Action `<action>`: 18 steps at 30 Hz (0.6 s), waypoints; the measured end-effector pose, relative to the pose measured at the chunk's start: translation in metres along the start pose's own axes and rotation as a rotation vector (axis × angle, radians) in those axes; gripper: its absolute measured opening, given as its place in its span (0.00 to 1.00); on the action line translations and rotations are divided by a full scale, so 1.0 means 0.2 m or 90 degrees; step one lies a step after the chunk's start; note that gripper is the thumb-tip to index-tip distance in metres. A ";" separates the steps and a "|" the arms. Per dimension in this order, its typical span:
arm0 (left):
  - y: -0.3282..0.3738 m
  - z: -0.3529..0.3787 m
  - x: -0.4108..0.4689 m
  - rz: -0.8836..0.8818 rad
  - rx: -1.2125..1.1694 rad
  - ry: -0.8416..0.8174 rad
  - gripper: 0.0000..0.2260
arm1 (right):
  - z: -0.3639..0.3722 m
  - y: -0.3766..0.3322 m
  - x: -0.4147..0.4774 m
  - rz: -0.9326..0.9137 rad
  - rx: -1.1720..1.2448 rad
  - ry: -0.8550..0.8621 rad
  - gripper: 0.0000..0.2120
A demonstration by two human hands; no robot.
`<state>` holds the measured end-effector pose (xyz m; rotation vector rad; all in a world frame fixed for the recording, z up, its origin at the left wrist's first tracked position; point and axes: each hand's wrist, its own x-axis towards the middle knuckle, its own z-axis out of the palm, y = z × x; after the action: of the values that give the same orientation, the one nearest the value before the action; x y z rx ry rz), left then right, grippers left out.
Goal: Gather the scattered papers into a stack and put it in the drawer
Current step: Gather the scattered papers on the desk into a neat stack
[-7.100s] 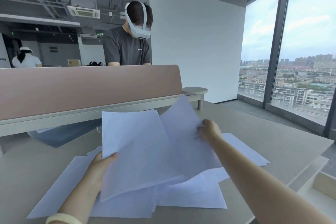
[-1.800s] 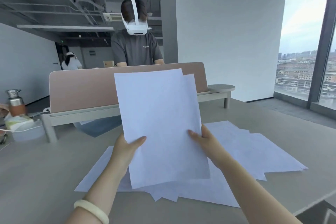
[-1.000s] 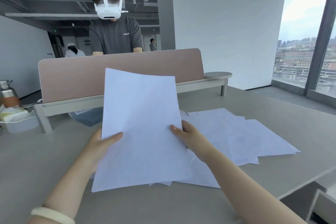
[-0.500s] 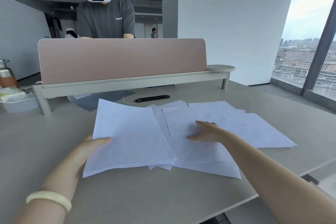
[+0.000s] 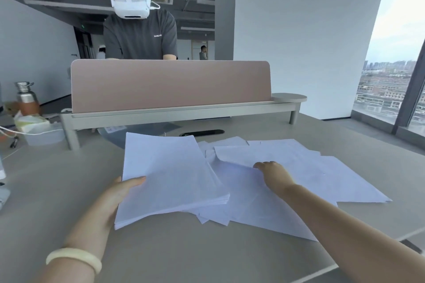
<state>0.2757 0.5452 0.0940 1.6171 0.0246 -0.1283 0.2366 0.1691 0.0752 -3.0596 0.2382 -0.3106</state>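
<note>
**A:** Head view first. Where do the papers stand?

**B:** Partly gathered. A squared stack [image 5: 170, 179] lies on the bench [image 5: 57, 190], left of centre. Its right edge overlaps the loose sheets [image 5: 299, 167], which fan out to the right.

**A:** The left hand?

**B:** The left hand [image 5: 122, 195] grips the stack at its near-left edge, thumb on top. The fingers are hidden underneath.

**A:** And the right?

**B:** The right hand [image 5: 273, 173] reaches palm down over the loose sheets. Its fingers [image 5: 261, 165] are at the edge of 1 sheet that looks slightly lifted. I cannot tell whether they pinch it or only press on it.

**A:** How far along, then?

**B:** I'd judge the gathering about half done. Several sheets lie skewed and overlapping, and they have to join the stack and be squared.

**A:** The drawer?

**B:** Not in view, so the putting-away is all left to do.

**A:** Anything else about?

**B:** A pink divider screen [image 5: 170, 85] stands behind the papers, with a flat black object [image 5: 202, 132] on the bench just beyond them. There is a metal bottle [image 5: 26, 99] far left, and another person [image 5: 140, 37] in a headset across the divider.
</note>
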 end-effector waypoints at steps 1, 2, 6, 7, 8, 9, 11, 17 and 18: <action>0.00 0.00 0.01 0.004 -0.008 0.004 0.13 | 0.00 0.00 0.00 -0.010 0.035 0.007 0.23; 0.01 0.00 0.02 0.012 -0.018 0.010 0.12 | 0.00 -0.01 -0.01 -0.024 0.087 0.021 0.21; 0.02 -0.01 0.04 0.041 -0.030 0.022 0.14 | -0.02 -0.08 -0.15 -0.105 0.287 0.011 0.17; 0.01 -0.01 0.04 0.047 -0.031 0.024 0.14 | -0.02 -0.10 -0.19 -0.123 0.309 0.002 0.18; 0.01 0.00 0.04 0.051 -0.028 0.022 0.13 | -0.03 -0.12 -0.22 -0.140 0.322 -0.007 0.19; 0.00 0.01 0.04 0.055 -0.026 0.019 0.12 | -0.03 -0.13 -0.25 -0.155 0.331 -0.015 0.19; -0.01 0.04 0.03 0.058 -0.018 0.016 0.12 | -0.02 -0.14 -0.28 -0.186 0.335 -0.033 0.20; -0.03 0.08 0.03 0.037 0.024 0.009 0.13 | -0.04 -0.07 -0.26 -0.059 0.331 -0.035 0.31; -0.04 0.08 0.04 0.037 0.023 0.008 0.13 | -0.06 -0.05 -0.27 0.041 0.438 -0.010 0.31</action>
<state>0.2814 0.5292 0.0844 1.6531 -0.0152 -0.0743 0.1824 0.1864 0.0778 -2.3702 0.1796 -0.2881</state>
